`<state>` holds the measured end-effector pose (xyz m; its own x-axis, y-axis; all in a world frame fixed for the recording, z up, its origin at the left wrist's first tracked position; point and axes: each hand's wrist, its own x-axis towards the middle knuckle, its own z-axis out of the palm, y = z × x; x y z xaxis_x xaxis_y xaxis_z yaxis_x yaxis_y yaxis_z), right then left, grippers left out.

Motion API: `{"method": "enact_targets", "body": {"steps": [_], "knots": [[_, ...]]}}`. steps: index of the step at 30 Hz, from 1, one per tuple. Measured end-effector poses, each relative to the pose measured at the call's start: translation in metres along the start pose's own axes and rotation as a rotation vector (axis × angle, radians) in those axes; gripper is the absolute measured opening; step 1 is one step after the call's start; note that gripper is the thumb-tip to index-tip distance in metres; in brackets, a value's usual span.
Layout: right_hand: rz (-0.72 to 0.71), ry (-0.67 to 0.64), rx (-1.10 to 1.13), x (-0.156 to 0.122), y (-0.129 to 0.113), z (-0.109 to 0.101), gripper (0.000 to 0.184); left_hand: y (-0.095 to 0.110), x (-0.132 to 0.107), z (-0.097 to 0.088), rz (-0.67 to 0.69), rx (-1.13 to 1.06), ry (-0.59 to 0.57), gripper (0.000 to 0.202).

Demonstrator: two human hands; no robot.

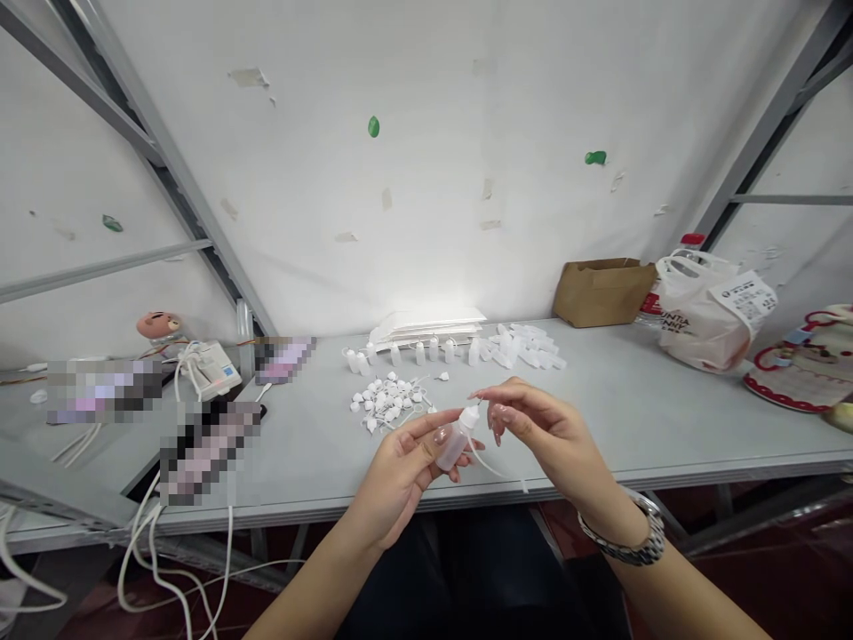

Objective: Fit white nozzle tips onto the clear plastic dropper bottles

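My left hand is shut on a small translucent plastic dropper bottle, tilted with its narrow white nozzle up and to the right. A thin white tether strip curves down from the neck. My right hand is beside the nozzle, fingers apart, with nothing visible in them. Beyond my hands on the grey table lies a heap of small white caps with tethers. Behind it stands a row of small upright bottles, with a pile of translucent bottle parts to their right.
A stack of white packets lies at the table's back edge. To the right are a brown paper bag, a white plastic bag and a red-rimmed tray. White cables hang over the front left edge, near pixelated patches.
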<state>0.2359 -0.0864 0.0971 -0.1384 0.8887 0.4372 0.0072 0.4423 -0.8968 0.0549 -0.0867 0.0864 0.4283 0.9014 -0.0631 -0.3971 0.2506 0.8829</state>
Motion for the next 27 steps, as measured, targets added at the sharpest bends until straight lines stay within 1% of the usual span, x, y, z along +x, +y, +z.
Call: {"method": "enact_targets", "body": {"steps": [3,5,7,11,15,18,20,22,25,27], "knots": [[0.041,-0.087,-0.008,0.0,-0.001,0.0,0.015,0.0,0.001,0.0,-0.045,0.011,-0.059,0.03],[0.069,-0.134,0.003,0.001,-0.001,0.0,0.013,0.001,0.002,0.001,-0.051,0.027,-0.055,0.032],[0.08,-0.157,0.02,0.002,0.001,0.0,0.011,0.001,0.002,0.002,-0.027,0.064,-0.027,0.034],[0.072,-0.122,0.049,0.005,0.01,0.002,0.012,0.0,0.002,0.005,0.071,0.19,0.046,0.039],[0.063,-0.06,0.046,0.005,0.018,0.01,0.018,-0.005,0.001,0.007,0.15,0.305,0.178,0.043],[0.06,0.029,0.001,0.002,0.021,0.018,0.02,-0.011,0.0,0.007,0.284,0.414,0.264,0.041],[0.081,0.097,-0.001,-0.001,0.023,0.024,0.022,-0.017,0.0,0.006,0.401,0.522,0.32,0.037],[0.118,0.156,0.017,-0.004,0.024,0.029,0.025,-0.023,0.001,0.002,0.549,0.654,0.374,0.036],[0.168,0.22,0.047,-0.005,0.027,0.035,0.028,-0.029,0.004,-0.002,0.785,0.849,0.374,0.038],[0.192,0.238,0.074,-0.005,0.028,0.037,0.029,-0.031,0.006,-0.004,0.875,0.94,0.347,0.041]]}}
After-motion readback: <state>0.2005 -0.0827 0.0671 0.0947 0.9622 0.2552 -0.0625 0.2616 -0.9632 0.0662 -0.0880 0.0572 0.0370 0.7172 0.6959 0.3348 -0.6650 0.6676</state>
